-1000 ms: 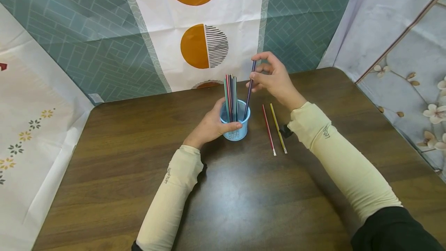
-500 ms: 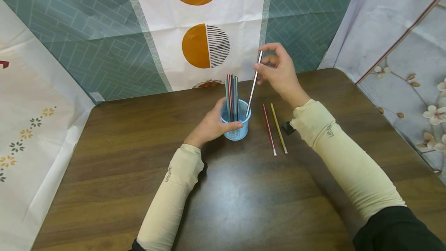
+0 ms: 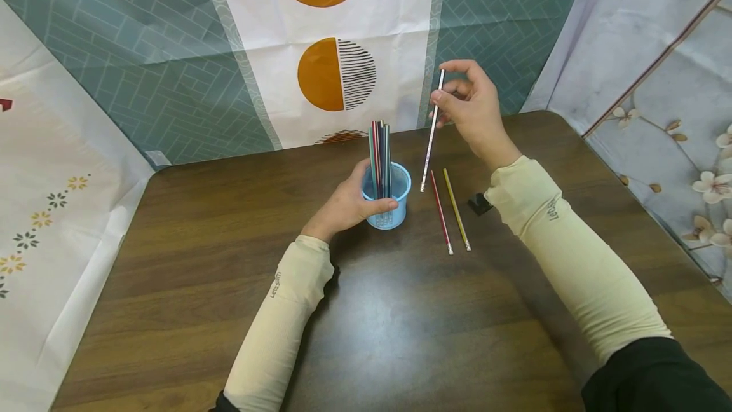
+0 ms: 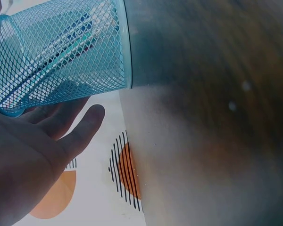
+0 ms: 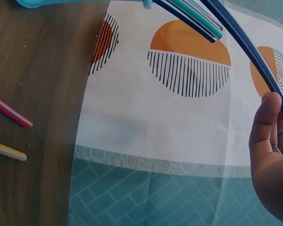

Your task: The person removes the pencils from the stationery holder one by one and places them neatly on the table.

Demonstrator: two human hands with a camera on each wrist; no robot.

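A light blue mesh pencil cup (image 3: 402,203) stands on the table with several pencils (image 3: 380,151) upright in it, leaning to its left side. My left hand (image 3: 350,207) grips the cup's left side, thumb across the front near the rim. In the left wrist view the mesh wall (image 4: 75,61) shows the pencils through it. Up and right of the cup, my right hand (image 3: 473,110) pinches a dark blue pencil (image 5: 245,44) near its top end. In the head view that pencil (image 3: 430,145) hangs tilted, its eraser end low, beside the cup's rim.
A red pencil (image 3: 441,212) and a yellow pencil (image 3: 456,208) lie side by side on the brown wooden table (image 3: 229,272), right of the cup. A patterned cloth (image 3: 394,68) hangs along the table's back edge. Another flowered sheet (image 3: 657,94) hangs at the right.
My right hand has moved up and to the right, drawing the dark blue pencil out of the cup. My left hand keeps its grip on the cup.
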